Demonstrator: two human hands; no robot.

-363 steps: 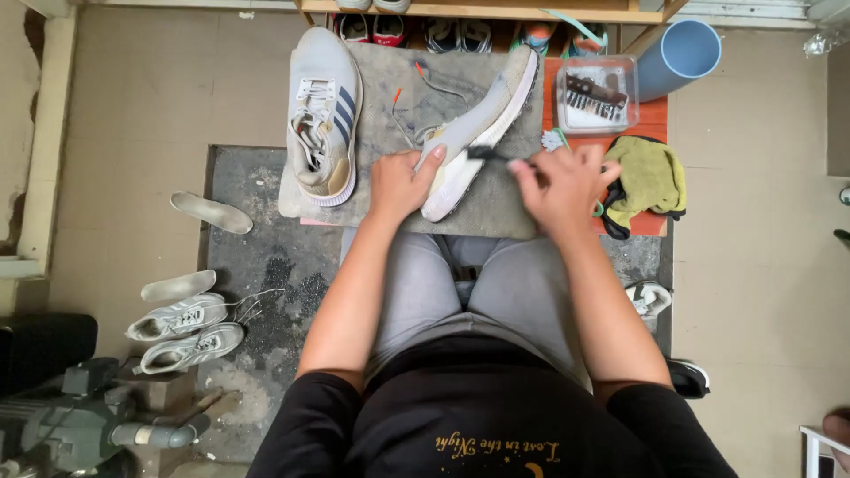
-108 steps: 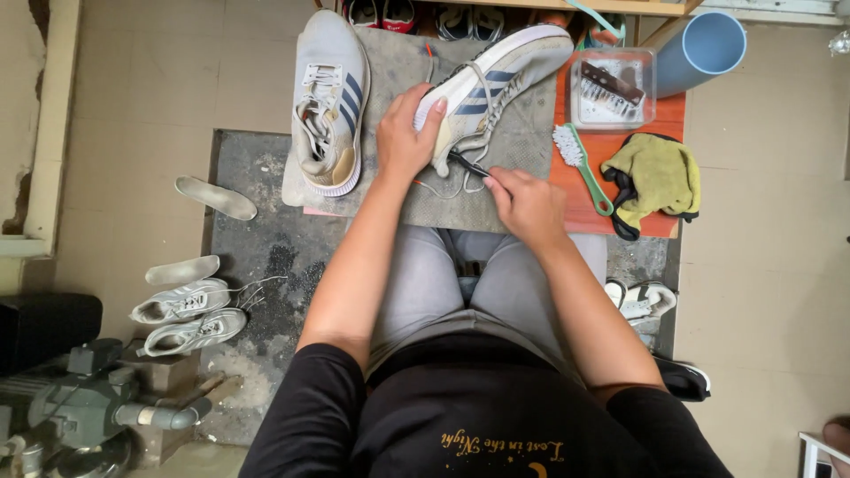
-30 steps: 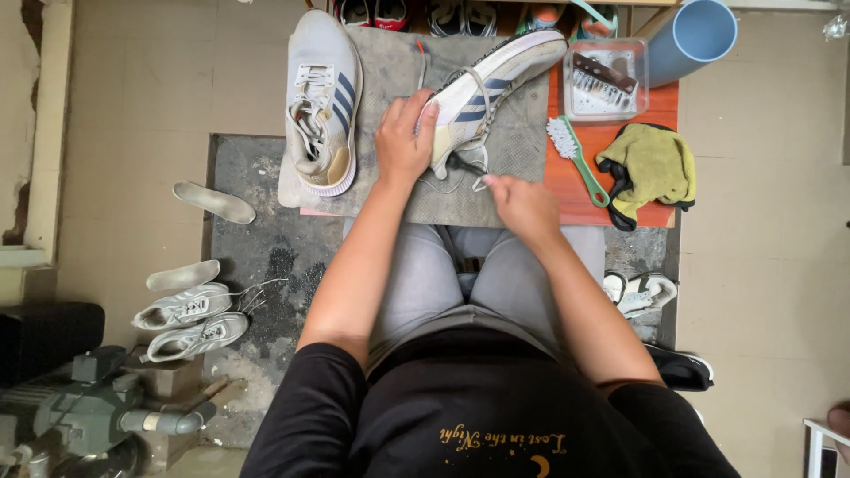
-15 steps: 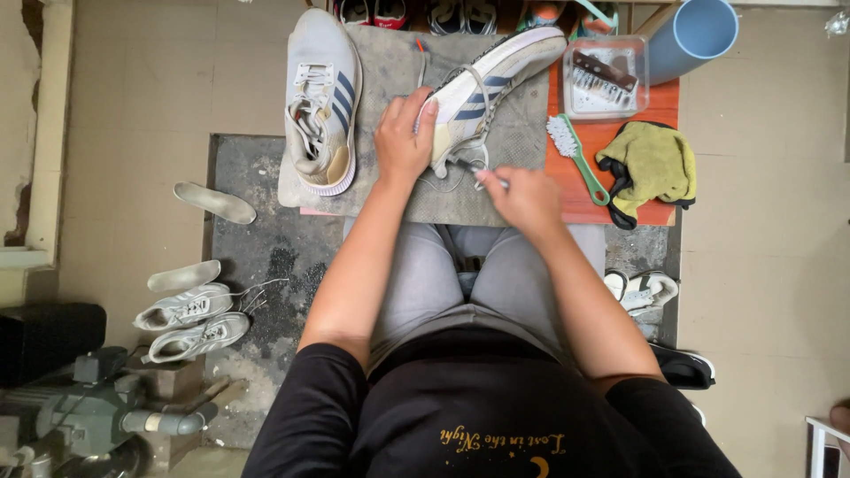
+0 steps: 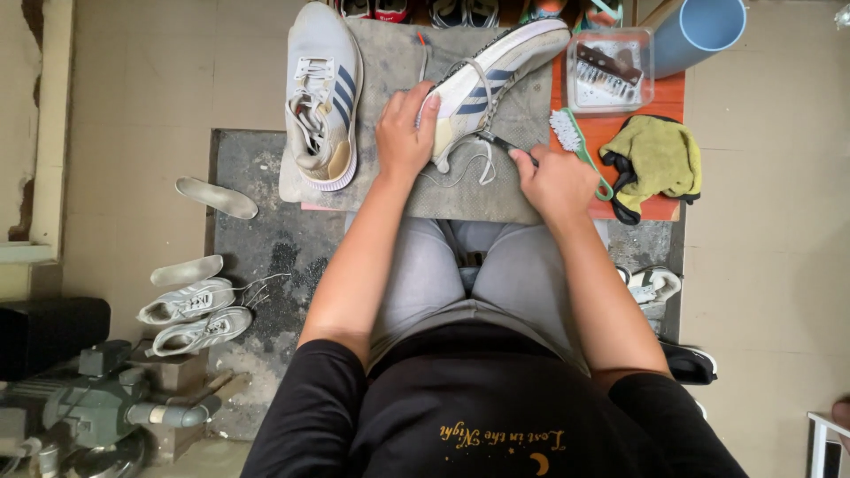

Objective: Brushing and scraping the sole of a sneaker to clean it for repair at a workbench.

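My left hand (image 5: 405,133) grips the heel end of a white sneaker with blue stripes (image 5: 498,74), tilted on its side on a grey mat (image 5: 443,186). My right hand (image 5: 556,181) holds a thin dark tool (image 5: 501,143) whose tip touches the sneaker's side near the laces. A loose white lace (image 5: 471,168) trails below the shoe. The matching sneaker (image 5: 323,93) lies upright on the mat to the left, laces undone.
Right of the mat, an orange board (image 5: 620,133) carries a green-handled brush (image 5: 577,142), a yellow-green cloth (image 5: 653,158) and a clear box of tools (image 5: 607,69). A blue tube (image 5: 699,31) stands beyond. Small white shoes (image 5: 190,314), insoles (image 5: 215,196) and a grey machine (image 5: 97,412) sit left.
Over twelve seconds the sneaker turned from sole-up onto its side. In the last second my right hand slid a little right with the tool; my left hand kept its grip.
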